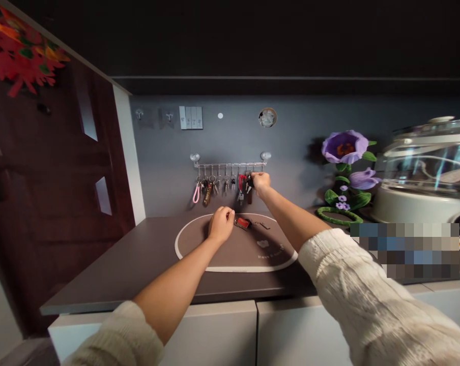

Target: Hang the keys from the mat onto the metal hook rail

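Note:
A clear rail with hooks (pixel 230 164) is fixed to the grey back wall, with several bunches of keys (pixel 214 185) hanging from it. At its right end my right hand (pixel 262 183) is closed, fingertips pinched at a dark bunch of keys (pixel 249 184). Just left of that hangs a red strap (pixel 241 181) with a small padlock-like piece below. My left hand (pixel 221 223) is closed low over the brown mat (pixel 199 249); what its fingers hold, if anything, is hidden. Right beside them lies a bunch of keys with a red tag (pixel 243 222).
Purple crocheted flowers (pixel 344 147) and a white appliance with a clear lid (pixel 417 198) stand at the right of the counter (pixel 119 264). A dark cabinet (pixel 253 40) overhangs the counter. To the left is a dark red door (pixel 54 183). Switches (pixel 191 118) sit above the rail.

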The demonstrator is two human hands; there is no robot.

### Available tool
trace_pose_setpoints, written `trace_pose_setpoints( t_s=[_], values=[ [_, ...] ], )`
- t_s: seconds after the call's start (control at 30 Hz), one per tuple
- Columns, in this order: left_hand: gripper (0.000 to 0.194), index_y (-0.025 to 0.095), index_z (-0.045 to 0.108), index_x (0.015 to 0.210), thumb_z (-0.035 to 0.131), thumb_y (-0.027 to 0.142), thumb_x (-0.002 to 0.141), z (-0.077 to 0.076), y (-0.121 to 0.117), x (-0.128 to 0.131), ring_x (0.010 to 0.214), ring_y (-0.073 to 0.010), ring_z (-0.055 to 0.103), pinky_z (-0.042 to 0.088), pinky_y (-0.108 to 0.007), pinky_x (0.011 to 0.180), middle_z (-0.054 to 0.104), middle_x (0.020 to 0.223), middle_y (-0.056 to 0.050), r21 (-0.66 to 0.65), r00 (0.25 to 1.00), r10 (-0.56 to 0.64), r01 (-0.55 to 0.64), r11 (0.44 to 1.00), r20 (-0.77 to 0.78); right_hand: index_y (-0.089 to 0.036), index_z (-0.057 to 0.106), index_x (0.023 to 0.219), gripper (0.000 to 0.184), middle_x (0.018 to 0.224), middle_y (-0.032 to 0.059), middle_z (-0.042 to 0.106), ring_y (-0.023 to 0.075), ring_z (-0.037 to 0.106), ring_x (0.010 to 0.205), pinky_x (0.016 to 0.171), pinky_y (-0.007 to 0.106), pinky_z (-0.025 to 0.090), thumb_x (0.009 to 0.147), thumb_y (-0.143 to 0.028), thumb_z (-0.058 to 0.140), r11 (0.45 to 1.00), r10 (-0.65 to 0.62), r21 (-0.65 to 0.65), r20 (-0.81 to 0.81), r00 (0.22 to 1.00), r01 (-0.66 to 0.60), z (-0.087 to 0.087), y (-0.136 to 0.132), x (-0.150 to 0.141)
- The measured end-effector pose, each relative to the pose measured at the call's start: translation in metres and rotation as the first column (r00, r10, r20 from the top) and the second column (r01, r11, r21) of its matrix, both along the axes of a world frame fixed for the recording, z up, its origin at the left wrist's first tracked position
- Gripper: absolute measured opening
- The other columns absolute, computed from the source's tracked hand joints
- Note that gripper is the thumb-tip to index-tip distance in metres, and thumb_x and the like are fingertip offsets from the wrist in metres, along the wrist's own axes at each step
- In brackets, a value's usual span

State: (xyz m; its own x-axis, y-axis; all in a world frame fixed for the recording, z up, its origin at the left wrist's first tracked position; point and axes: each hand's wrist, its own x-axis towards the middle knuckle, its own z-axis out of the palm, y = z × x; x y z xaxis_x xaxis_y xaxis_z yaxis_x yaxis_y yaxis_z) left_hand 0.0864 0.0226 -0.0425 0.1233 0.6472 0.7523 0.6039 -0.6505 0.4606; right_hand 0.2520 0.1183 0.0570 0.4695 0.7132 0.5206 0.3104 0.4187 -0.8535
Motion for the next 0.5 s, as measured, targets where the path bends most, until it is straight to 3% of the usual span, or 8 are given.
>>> trace_pose_setpoints(
  t_s=[0.1, 0.5],
  values=[
    [0.022, 0.017, 0.056, 0.068, 0.041, 0.026, 0.082, 0.0, 0.0, 0.0, 0.07, -0.0136, 0.051, 0.038, -0.026, 0.066, 0.055, 0.072, -0.003, -0.008, 1.0, -0.009, 0.009, 1.0, 0.013, -0.014, 0.061, 0.076, 0.015, 0.062, 0.003, 0.06, 0.0114, 0.055, 0.057, 0.058, 0.023, 0.045, 0.071, -0.024, 0.052, 0.998, -0.043, -0.047, -0.075, 0.996, 0.039, -0.005, 0.002, 0.0],
    [0.021, 0.017, 0.056, 0.068, 0.042, 0.026, 0.081, 0.0, 0.002, 0.0, 0.069, -0.0136, 0.05, 0.037, -0.026, 0.065, 0.055, 0.072, -0.003, -0.018, 1.0, -0.01, 0.01, 1.0, 0.017, -0.015, 0.061, 0.069, 0.014, 0.063, 0.0013, 0.06, 0.0096, 0.051, 0.054, 0.056, 0.021, 0.042, 0.07, -0.025, 0.051, 0.997, -0.062, -0.057, -0.106, 0.992, 0.056, -0.016, -0.003, -0.001]
  ],
)
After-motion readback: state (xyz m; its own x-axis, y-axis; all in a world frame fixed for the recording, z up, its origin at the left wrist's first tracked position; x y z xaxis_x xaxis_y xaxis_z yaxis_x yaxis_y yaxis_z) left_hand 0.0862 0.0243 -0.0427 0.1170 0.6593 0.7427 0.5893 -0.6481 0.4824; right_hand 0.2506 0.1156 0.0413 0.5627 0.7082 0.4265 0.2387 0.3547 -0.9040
